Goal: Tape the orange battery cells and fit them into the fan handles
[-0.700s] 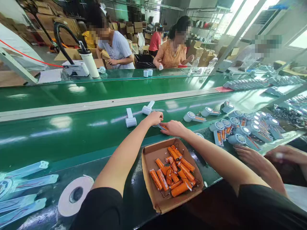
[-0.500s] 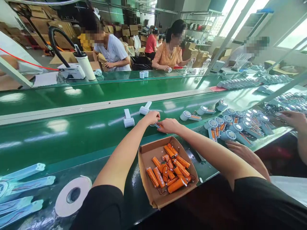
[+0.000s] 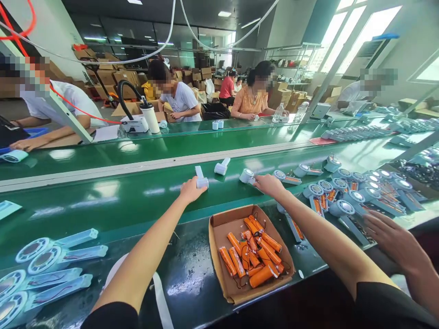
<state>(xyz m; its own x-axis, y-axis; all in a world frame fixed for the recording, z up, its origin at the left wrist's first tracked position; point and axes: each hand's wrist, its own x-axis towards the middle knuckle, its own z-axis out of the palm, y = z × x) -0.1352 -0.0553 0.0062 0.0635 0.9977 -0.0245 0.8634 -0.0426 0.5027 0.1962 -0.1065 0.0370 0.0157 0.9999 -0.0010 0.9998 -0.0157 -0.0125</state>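
Note:
My left hand (image 3: 192, 190) is closed on a pale blue handheld fan housing (image 3: 202, 183) on the green belt, its handle pointing away from me. My right hand (image 3: 270, 185) pinches the handle end of another fan housing (image 3: 246, 175), whose round head lies to the left of my fingers. Between and beyond the hands lies a third fan housing (image 3: 222, 167). Below them stands a cardboard tray (image 3: 219, 219) holding several orange wired battery cells (image 3: 259, 276).
Fan housings with orange cells (image 3: 313, 190) crowd the right side, near a co-worker's hand (image 3: 387, 235). Open housings (image 3: 51, 258) lie at left. A white tape roll (image 3: 116, 269) is partly behind my left forearm. People sit across the green belt (image 3: 103, 192).
My hands have moved apart: the left has gone left onto a fan housing, while the right holds another by its handle. The view has tilted up and turned left.

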